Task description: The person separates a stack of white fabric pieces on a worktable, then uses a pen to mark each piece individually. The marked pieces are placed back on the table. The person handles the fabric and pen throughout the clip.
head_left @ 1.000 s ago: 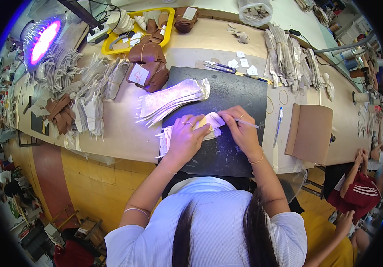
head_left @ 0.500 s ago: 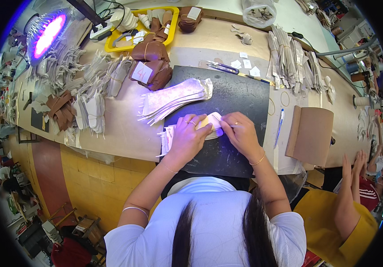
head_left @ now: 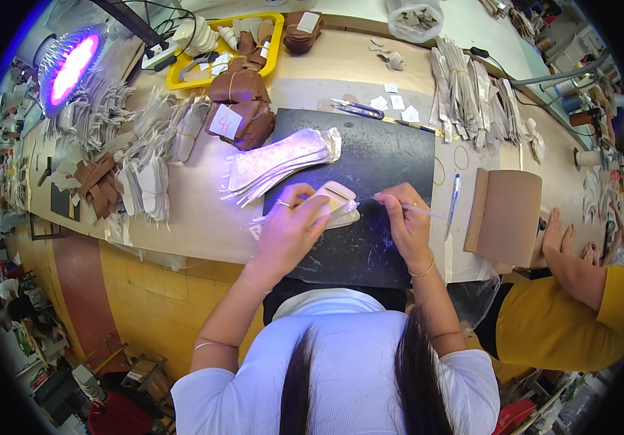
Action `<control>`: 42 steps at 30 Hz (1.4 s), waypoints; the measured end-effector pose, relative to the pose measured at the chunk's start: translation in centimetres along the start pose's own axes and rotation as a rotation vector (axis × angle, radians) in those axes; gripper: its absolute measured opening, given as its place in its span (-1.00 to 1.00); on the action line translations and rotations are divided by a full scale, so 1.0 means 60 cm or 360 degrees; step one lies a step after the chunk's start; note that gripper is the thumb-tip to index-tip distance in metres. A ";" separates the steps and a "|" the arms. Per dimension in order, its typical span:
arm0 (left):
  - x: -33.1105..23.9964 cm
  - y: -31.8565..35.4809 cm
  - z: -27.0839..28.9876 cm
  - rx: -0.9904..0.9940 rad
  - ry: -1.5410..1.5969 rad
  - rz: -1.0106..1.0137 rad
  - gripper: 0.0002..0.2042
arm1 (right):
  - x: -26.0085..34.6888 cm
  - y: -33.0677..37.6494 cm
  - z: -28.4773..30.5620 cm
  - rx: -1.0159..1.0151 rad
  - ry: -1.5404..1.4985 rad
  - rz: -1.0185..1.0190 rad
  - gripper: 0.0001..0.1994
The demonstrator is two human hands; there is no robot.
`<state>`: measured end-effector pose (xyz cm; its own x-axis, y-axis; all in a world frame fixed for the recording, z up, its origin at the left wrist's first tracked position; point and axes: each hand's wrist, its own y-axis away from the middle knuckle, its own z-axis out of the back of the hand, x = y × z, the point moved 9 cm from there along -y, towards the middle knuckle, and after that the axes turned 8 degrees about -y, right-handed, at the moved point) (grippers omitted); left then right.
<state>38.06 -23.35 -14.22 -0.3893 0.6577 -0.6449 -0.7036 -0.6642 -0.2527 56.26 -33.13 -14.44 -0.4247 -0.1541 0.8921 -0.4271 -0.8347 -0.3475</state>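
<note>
My left hand (head_left: 288, 226) pinches a beige template (head_left: 336, 193), a flat rounded piece with a dark slot near its end, raised and tilted above the black mat (head_left: 348, 257). Just below the template lies a stack of pale strips (head_left: 346, 217) with rounded ends. My right hand (head_left: 409, 217) is closed round a thin pale pen (head_left: 426, 212), its tip pointing left toward the template but apart from it. A fanned stack of larger whitish pieces (head_left: 283, 159) rests on the mat's far left part, under violet light.
A lit lamp (head_left: 72, 69) stands at the far left. Brown bundles (head_left: 243, 109) and a yellow tray (head_left: 277, 51) sit beyond the mat. Snips (head_left: 359, 109), a blue pen (head_left: 455, 194) and brown card (head_left: 507, 217) lie about; a neighbour's arm (head_left: 576, 268) rests at the right.
The template has been lifted off the pale strips by my left hand. My right hand has drawn away to the right with the pen. The neighbour's hands have come down onto the table.
</note>
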 end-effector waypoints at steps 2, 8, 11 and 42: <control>-0.003 -0.011 0.040 -0.0061 -0.0048 -0.0011 -0.67 | -0.004 0.002 -0.001 0.0019 -0.0001 -0.0044 -0.81; 0.034 -0.084 0.097 -0.0196 -0.0393 -0.0134 -0.68 | -0.008 0.009 -0.012 0.0072 0.0016 -0.0120 -0.81; 0.045 -0.084 0.082 -0.0225 -0.0507 -0.0205 -0.69 | -0.009 0.016 -0.017 0.0092 0.0011 -0.0176 -0.79; 0.000 0.024 -0.054 0.0045 -0.0440 -0.0207 -0.78 | -0.001 0.000 -0.086 0.0289 0.0261 0.0120 -0.93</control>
<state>38.97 -25.46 -16.94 -0.4392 0.8108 -0.3869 -0.7728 -0.5606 -0.2974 52.17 -30.39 -15.99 -0.5801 -0.1438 0.8017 -0.2456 -0.9076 -0.3405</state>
